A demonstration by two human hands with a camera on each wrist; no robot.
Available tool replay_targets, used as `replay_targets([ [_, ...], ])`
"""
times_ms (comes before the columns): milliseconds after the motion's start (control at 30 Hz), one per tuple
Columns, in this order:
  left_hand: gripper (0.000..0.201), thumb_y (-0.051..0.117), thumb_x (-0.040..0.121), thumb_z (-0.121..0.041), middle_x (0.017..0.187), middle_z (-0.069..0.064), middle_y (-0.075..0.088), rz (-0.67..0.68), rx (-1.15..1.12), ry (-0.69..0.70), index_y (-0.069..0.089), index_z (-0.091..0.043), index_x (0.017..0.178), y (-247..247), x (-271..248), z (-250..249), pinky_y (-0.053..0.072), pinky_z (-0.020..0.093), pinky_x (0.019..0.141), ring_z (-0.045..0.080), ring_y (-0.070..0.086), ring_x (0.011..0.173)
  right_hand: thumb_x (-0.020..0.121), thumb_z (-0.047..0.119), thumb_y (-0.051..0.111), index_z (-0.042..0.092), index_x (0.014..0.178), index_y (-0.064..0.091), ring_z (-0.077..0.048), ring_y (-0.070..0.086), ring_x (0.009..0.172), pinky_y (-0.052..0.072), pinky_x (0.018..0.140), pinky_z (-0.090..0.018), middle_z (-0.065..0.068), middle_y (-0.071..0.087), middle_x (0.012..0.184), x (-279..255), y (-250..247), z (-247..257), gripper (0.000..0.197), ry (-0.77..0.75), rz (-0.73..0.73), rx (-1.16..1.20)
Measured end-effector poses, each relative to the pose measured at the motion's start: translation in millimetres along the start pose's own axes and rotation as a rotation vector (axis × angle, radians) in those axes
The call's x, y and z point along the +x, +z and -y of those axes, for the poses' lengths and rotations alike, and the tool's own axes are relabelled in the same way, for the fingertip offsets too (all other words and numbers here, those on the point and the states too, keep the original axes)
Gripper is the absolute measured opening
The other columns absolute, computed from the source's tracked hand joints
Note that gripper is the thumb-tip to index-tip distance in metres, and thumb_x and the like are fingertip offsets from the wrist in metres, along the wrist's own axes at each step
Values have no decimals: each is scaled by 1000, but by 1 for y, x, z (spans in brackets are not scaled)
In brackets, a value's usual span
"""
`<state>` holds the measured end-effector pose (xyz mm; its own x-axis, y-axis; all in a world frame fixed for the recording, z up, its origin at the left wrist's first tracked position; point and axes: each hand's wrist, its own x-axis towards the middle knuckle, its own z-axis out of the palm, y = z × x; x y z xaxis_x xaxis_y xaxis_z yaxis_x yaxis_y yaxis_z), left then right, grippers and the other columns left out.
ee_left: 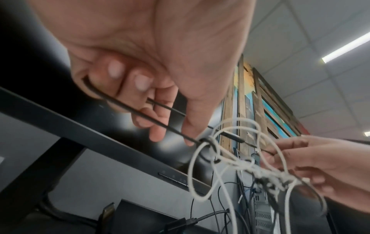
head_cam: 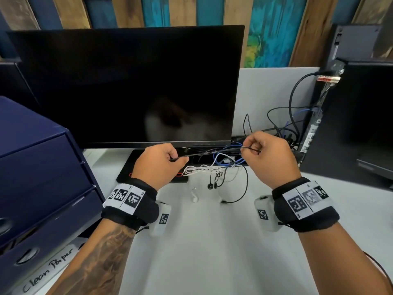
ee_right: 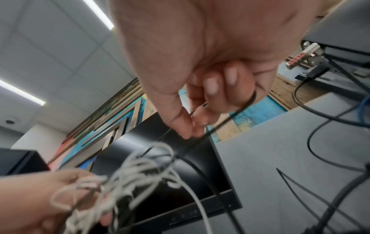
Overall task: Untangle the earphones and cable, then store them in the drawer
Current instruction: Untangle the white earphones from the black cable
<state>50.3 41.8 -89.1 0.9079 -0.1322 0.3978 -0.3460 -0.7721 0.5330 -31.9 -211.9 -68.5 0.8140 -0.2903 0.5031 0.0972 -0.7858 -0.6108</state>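
Both hands are raised above the white desk in front of the monitor. My left hand (head_cam: 168,159) pinches a black earphone cord (head_cam: 204,153), and my right hand (head_cam: 251,145) pinches the same cord further right, so it runs taut between them. A white cable (head_cam: 202,169) hangs knotted around the black cord in loops (ee_left: 202,167). Two black earbuds (head_cam: 212,185) dangle below the tangle, and the black plug end (head_cam: 223,202) trails onto the desk. In the right wrist view the white tangle (ee_right: 128,172) is blurred near my left hand.
A dark blue drawer unit (head_cam: 40,171) stands at the left, its drawers closed. A black monitor (head_cam: 131,86) fills the back. A white earbud-shaped piece (head_cam: 194,195) lies on the desk. Blue and black cables (head_cam: 293,124) pile beside a computer tower (head_cam: 350,116) at the right.
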Motion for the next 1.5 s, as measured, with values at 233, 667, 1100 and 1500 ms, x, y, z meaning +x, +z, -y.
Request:
replay_targets([
  [233,8,70,86,-19,69,-14,62,224,-241,-24,70,-26,82,6,1,13,49,26,74,7,59,70,95,24,69,14,82,74,-13,51,62,46,58,-16,-21,63,71,-4,9,-2,16,70,346,190],
  [667,23,69,90,-30,64,-3,66,489,-515,305,71,-14,74,11,-42,-46,51,32,60,10,57,58,93,19,69,8,89,74,4,52,46,36,46,-7,21,56,49,-8,33,2,13,169,386,310],
  [1100,20,54,97,-36,84,-6,63,452,116,364,71,-26,97,62,-48,-59,40,29,66,21,61,83,95,19,68,14,87,72,3,50,45,36,49,-8,21,55,47,-8,34,14,10,147,384,392],
  [1500,16,51,102,-8,85,11,68,213,-906,-47,59,-9,87,27,-13,-49,41,25,45,15,50,46,97,31,66,5,75,64,-4,42,50,35,54,-12,5,53,55,-13,28,-17,34,225,336,269],
])
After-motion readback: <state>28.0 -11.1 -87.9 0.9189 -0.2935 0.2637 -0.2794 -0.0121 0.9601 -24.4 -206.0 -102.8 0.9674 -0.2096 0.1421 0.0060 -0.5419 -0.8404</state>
